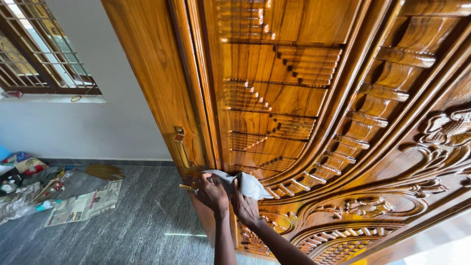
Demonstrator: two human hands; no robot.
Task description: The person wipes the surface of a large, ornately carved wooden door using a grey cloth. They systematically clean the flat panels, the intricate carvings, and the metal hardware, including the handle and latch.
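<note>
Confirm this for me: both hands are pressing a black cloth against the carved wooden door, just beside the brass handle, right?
Not quite: the cloth is pale grey-white, not black. The head view shows the left hand and right hand pressing it against the carved wooden door, just beside the brass handle.

A pale wall [93, 125] with a barred window [41, 46] letting in daylight stands above a grey stone floor [142, 225] strewn with newspaper [86, 203] and clutter [22, 181].

Both hands, left hand [212, 192] and right hand [244, 206], press a grey cloth [240, 182] against the carved wooden door [294, 98]. A brass handle [181, 147] sits just above
</note>
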